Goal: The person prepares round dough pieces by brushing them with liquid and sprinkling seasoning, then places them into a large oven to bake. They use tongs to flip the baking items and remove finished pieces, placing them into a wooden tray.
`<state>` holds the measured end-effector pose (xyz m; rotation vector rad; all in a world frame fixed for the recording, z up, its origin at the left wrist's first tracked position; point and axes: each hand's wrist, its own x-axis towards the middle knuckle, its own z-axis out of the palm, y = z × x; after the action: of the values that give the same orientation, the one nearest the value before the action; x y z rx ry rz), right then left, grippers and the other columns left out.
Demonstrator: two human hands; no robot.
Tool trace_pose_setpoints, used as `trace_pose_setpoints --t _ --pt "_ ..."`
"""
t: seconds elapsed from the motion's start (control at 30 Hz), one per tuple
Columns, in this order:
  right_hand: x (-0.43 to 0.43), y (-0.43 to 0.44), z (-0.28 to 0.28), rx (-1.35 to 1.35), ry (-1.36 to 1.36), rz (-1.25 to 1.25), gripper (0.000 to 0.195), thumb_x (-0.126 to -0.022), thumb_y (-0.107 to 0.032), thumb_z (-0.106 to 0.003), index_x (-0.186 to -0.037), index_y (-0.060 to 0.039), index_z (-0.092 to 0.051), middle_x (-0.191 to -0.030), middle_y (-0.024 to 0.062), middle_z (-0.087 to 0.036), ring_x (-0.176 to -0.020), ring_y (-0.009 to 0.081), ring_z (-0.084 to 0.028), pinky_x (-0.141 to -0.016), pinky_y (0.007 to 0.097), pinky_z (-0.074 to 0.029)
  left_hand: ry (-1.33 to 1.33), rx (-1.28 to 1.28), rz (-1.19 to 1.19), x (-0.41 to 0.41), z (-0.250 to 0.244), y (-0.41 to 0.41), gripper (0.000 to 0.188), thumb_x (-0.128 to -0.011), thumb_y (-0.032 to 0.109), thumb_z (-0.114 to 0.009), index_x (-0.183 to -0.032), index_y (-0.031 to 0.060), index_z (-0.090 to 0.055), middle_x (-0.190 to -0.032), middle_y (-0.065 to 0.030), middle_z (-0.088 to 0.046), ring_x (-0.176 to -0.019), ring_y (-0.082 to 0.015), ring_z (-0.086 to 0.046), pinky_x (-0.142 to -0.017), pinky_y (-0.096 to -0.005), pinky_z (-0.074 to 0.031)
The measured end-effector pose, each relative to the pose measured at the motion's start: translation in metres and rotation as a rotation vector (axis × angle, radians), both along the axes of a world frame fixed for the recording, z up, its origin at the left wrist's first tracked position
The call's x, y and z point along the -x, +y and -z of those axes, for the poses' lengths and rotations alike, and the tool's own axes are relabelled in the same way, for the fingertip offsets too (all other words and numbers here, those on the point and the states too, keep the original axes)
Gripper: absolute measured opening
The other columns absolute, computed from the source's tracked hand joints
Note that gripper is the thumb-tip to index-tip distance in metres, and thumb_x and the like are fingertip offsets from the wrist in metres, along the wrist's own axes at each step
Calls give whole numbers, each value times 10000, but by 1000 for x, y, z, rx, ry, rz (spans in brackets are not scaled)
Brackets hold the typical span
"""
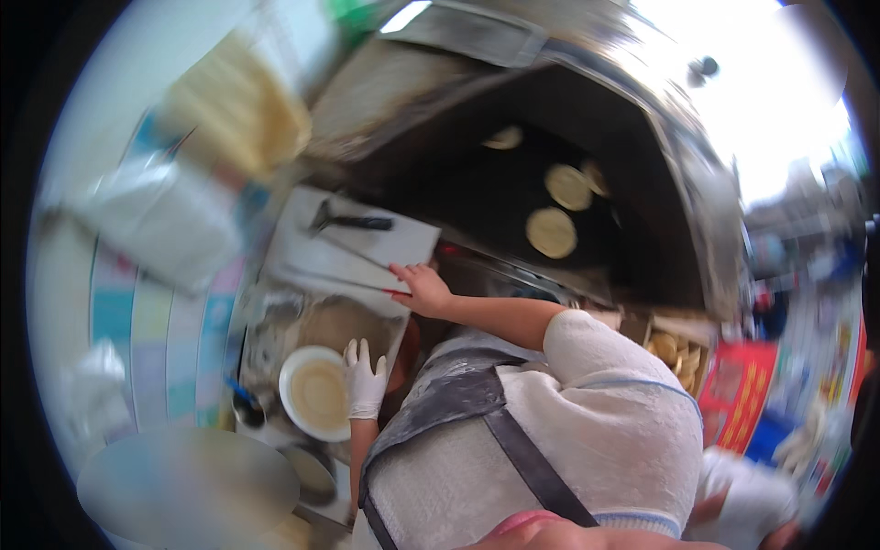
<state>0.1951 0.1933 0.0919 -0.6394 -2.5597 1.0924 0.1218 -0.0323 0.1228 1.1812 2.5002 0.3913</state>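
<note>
My left hand, in a white glove, is beside the right rim of a white bowl with pale beige contents; its fingers are apart. Whether it touches the rim I cannot tell. Bare, my right hand is at the near edge of a white board. A slim tool with a red handle runs into its fingers; its other end blends with the board. A scraper with a black handle lies on the board. Round flatbreads rest on a dark cooking surface beyond.
A metal hood edge frames the cooking space. Left of the bowl stands a small dark container with a blue-handled utensil. Plastic bags hang blurred at left. A box of flatbreads is at right, near another person's sleeve.
</note>
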Motion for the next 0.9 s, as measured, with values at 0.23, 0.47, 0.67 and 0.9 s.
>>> trace_pose_setpoints --t 0.23,0.47,0.67,0.9 --pt "98 -35 32 -181 93 -15 427 -752 -257 -638 -1068 6 -519 -907 212 -561 -839 373 -527 -724 438 -426 -34 -147 -507 -34 -28 -98 450 -805 229 -558 -1166 -24 -469 -1225 -227 -419 -1124 -372 -405 -947 -414 -339" --pt "106 -25 78 -617 72 -38 455 -772 -335 -625 -1082 -14 -534 -1040 170 -550 -967 342 -503 -804 441 -398 173 -331 -865 -85 -105 -207 400 -794 168 -563 -1155 12 -489 -1172 -202 -468 -1084 -350 -444 -927 -387 -361" --pt "91 -56 22 -605 -133 -903 446 -721 -111 -619 -1154 -84 -515 -1112 149 -509 -1078 326 -445 -938 445 -328 711 -220 -1345 -142 -177 -371 322 -784 95 -565 -1097 28 -527 -1119 -184 -516 -1050 -341 -478 -910 -388 -381" --pt "143 -131 13 370 -258 -655 419 -788 -133 -600 -1187 -62 -492 -987 51 -559 -861 182 -518 -706 277 -441 481 616 -2174 -349 -170 -579 304 -822 285 -477 -908 34 -625 -850 -220 -606 -841 -374 -577 -773 -428 -452"
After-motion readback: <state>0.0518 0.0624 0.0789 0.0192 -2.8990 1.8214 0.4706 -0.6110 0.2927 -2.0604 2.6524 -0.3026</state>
